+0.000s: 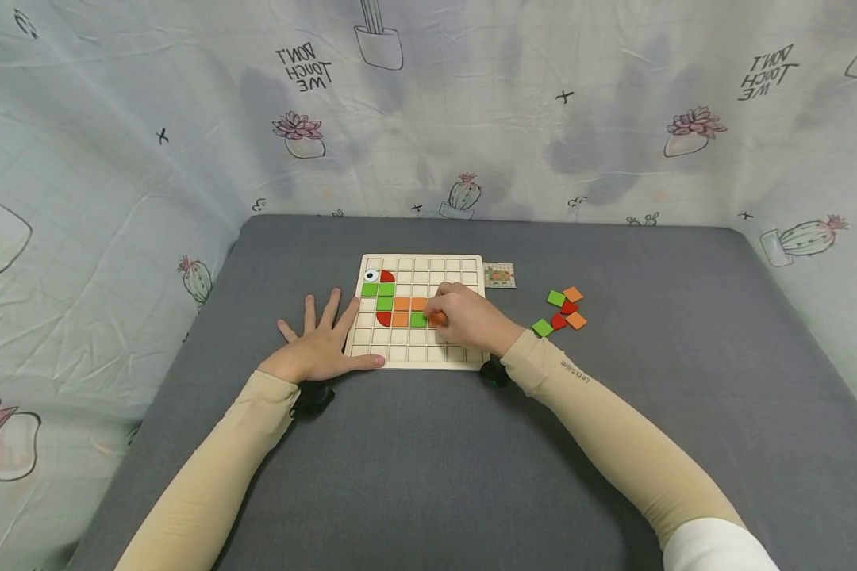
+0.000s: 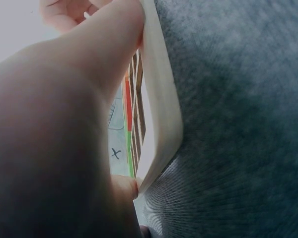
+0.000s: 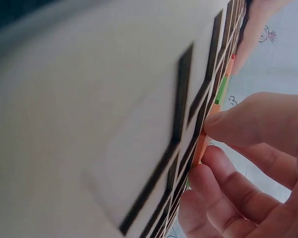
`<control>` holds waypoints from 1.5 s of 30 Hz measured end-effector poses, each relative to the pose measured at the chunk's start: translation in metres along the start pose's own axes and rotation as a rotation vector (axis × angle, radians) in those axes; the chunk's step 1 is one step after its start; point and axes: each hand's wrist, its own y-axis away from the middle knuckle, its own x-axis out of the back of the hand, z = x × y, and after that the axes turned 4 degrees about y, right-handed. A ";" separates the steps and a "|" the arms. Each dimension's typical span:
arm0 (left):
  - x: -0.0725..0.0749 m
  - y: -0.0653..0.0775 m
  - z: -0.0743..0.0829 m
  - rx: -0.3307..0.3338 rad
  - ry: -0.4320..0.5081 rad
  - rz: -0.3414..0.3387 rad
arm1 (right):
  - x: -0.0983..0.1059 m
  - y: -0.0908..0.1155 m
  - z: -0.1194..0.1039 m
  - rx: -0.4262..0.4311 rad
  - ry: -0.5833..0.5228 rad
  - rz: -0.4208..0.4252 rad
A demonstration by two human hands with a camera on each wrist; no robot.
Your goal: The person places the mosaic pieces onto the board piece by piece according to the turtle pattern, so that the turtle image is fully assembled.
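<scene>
Right hand (image 1: 467, 317) pinches an orange tile (image 1: 439, 319), partly hidden in its grip; left hand (image 1: 317, 349), splayed, touches the pale, square-gridded board (image 1: 416, 354) beneath the right

The board (image 1: 414, 354) looks like pale wood, its rim (image 2: 164, 114) smooth and matt; the tiles (image 1: 369, 290) set on it are smooth, painted wood or plastic, which of the two is unclear; the loose tiles (image 1: 576, 320) share that matt look; the card (image 1: 500, 275) looks like printed paper or cardboard; the desk (image 1: 428, 460) is covered in grey cloth, matt and slightly rough, its weave showing close up; the curtain (image 1: 500, 127) is printed cloth, softly creased; the beige sleeves (image 1: 607, 444) are smooth, matt stretch fabric; the black wrist devices (image 1: 314, 399) look like plastic.
</scene>
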 end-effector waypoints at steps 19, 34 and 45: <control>0.003 -0.001 0.005 -0.008 0.004 0.020 | 0.013 0.019 0.005 -0.009 -0.006 0.058; -0.002 0.002 0.004 -0.013 -0.003 0.023 | 0.040 0.083 0.025 -0.136 -0.030 0.146; -0.007 0.008 0.001 -0.008 0.021 0.042 | 0.056 0.131 0.065 -0.269 0.031 0.194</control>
